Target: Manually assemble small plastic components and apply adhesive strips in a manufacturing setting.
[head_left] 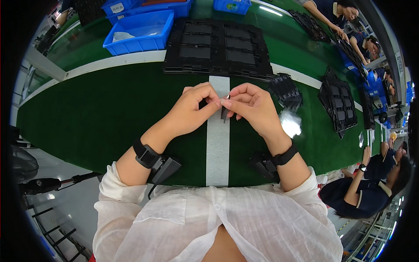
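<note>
My right hand holds a small, thin dark flat piece on edge between thumb and fingers, over the pale strip that runs down the middle of the green table. My left hand has its thumb and index finger pinched together at the upper end of that piece, against the right fingertips. What the left fingertips grip is too small to make out. Just beyond my hands lies a black tray with rectangular pockets holding dark flat panels.
Right of my right hand lies a pile of dark plates in clear wrapping. Another black tray is farther right. A blue bin with white material stands at the far left. Co-workers sit along the right; one person's arm reaches onto the table.
</note>
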A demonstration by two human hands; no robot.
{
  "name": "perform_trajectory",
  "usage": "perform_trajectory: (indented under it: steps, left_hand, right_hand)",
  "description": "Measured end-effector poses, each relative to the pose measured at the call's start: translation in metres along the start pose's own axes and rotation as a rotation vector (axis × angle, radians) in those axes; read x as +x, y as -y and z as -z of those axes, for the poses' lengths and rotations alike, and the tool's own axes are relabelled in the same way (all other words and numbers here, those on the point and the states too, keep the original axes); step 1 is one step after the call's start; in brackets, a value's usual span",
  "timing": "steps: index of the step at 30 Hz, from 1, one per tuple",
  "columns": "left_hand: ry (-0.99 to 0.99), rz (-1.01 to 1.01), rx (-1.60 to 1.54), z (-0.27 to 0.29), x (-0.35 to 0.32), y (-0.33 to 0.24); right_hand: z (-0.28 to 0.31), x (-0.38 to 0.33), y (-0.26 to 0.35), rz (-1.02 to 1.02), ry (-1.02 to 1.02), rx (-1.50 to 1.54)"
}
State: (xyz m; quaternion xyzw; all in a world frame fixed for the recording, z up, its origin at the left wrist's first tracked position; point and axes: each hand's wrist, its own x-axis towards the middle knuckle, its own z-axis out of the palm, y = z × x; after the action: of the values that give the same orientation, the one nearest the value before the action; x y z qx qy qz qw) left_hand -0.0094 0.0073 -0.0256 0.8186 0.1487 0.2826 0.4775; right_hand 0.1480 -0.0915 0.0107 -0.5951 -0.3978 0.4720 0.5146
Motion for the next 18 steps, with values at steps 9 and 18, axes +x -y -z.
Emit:
perform_trajectory:
  steps: [9, 18]
  left_hand:
    - [-0.055, 0.056, -0.117, -0.001, -0.002, -0.008]
    - [-0.094, 0.024, 0.754, -0.010, -0.015, -0.006]
  right_hand:
    - [0.009, -0.014, -0.002, 0.082, -0.124, 0.114]
    - [0.095, -0.050, 0.022, 0.107, -0.352, -0.500]
